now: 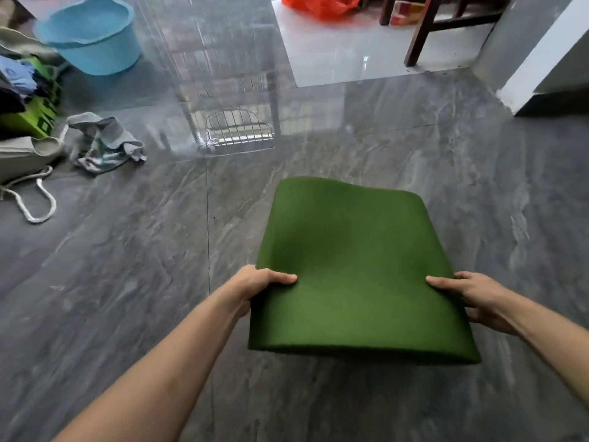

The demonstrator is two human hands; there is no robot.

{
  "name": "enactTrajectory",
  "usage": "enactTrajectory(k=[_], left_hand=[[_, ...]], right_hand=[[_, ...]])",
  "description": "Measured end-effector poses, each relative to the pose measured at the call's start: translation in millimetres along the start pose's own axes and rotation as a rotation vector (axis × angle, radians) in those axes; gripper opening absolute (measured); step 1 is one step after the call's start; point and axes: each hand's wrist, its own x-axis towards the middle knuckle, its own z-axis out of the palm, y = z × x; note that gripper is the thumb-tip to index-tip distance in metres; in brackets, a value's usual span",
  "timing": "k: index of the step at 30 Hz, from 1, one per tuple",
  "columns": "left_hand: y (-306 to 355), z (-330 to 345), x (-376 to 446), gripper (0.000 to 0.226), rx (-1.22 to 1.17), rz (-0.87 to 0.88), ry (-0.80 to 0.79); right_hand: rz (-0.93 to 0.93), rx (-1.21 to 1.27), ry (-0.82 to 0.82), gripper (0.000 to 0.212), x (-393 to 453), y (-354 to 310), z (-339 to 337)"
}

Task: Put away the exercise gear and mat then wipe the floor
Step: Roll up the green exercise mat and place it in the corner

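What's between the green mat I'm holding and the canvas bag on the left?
Nothing solid. Both the left hand and right hand grip the folded green mat, and bare floor runs toward the canvas bag. Only the crumpled cloth lies beside the bag, and its rope trails out.

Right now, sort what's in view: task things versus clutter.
Task things: green mat, gripped by left hand and right hand; crumpled rag; floor.
Clutter: blue basin, orange bag, wooden chair, drawstring bag.
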Motion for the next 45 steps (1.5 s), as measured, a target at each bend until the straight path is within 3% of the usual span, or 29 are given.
enactTrajectory(k=[5,10,16,19,22,25,29,38,45], left_hand=[[41,-11,-97,0.048,0.055,-0.049,0.006],[119,-9,-208,0.05,0.122,-0.039,-0.013],[235,25,-351,0.045,0.171,0.069,0.019],[302,59,-428,0.038,0.205,0.156,0.066],[363,97,-497,0.035,0.299,0.313,0.177],[408,143,-560,0.046,0.461,0.444,0.288],[448,219,-624,0.055,0.56,0.631,0.334],[530,357,-681,0.05,0.732,0.921,0.226],[574,436,-658,0.05,0.898,0.936,0.158]], right_hand=[[0.139,-0.022,-0.062,0.047,-82,-23,-20],[0.185,-0.02,-0.09,0.08,-186,-83,-61],[0.136,0.127,0.009,0.061,-328,-171,-123],[0.116,0.161,0.1,0.095,-389,-218,-164],[0.073,0.195,0.191,0.104,-441,-263,-214],[-0.003,0.211,0.256,0.082,-489,-311,-266],[-0.062,0.114,0.47,0.044,-539,-360,-336],[-0.027,0.189,0.74,0.046,-593,-358,-448],[0.044,0.257,0.964,0.039,-587,-366,-487]])
